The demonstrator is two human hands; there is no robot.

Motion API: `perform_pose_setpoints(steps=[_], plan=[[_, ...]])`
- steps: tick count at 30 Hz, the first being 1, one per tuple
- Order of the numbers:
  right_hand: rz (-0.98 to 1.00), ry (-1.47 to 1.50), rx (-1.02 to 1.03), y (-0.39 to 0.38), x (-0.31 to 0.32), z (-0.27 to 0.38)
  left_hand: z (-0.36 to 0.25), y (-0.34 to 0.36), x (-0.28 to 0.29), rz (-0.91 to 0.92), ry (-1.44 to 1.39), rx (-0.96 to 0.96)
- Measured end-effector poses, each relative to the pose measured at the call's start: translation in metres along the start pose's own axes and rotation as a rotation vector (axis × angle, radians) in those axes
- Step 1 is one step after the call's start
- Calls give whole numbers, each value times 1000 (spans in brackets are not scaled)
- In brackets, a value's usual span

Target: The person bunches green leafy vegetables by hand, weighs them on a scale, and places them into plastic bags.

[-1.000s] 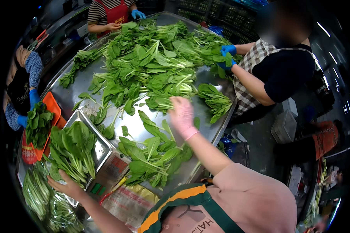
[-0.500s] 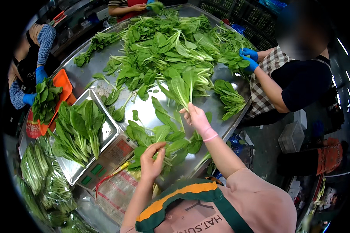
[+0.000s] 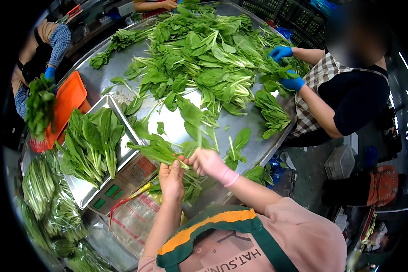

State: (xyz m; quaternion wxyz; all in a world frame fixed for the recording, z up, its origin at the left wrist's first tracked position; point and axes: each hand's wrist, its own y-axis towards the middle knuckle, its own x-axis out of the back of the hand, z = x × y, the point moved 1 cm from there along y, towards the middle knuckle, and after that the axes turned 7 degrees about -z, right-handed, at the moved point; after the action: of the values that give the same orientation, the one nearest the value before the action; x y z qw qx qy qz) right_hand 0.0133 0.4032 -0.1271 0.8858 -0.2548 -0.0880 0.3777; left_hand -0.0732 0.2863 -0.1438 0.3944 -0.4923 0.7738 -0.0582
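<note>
My left hand (image 3: 171,180) pinches the pale stalk ends of a small bunch of leafy greens (image 3: 155,150), its leaves pointing left toward the scale. Close beside it is my right hand (image 3: 209,166), in a pale pink glove, fingers curled around the stem of another leafy green (image 3: 191,112); that stem and leaf are blurred and rise away from me. Loose greens (image 3: 240,138) lie on the metal table around both hands. A large heap of the same greens (image 3: 199,59) covers the far part of the table.
On the left, a scale (image 3: 109,199) bears a metal tray (image 3: 126,129) with a bunch of greens. Bagged greens (image 3: 61,204) lie further left. A co-worker's blue-gloved hands (image 3: 292,81) work at the right; another person holds greens beside an orange tray (image 3: 72,97).
My right hand has come down and left, next to my left hand. The left hand, seen without greens before, now pinches a bunch. The co-worker at left has moved greens away from the orange tray.
</note>
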Motion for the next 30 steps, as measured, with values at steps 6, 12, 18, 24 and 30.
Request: perform_pose_setpoints(steps=[6, 12, 18, 24, 30], plan=[[77, -1140, 368, 8, 33, 48, -9, -4, 8, 61, -137, 158], [-572, -1222, 544, 86, 77, 21, -6, -6, 9, 77, -103, 228], [-90, -1109, 562, 3, 26, 56, -2, -5, 16, 31, -87, 144], [169, -459, 84, 0, -4, 27, 1, -10, 10, 155, -130, 13], [-57, -712, 631, -10, -22, 17, 2, -8, 5, -54, 31, -96]])
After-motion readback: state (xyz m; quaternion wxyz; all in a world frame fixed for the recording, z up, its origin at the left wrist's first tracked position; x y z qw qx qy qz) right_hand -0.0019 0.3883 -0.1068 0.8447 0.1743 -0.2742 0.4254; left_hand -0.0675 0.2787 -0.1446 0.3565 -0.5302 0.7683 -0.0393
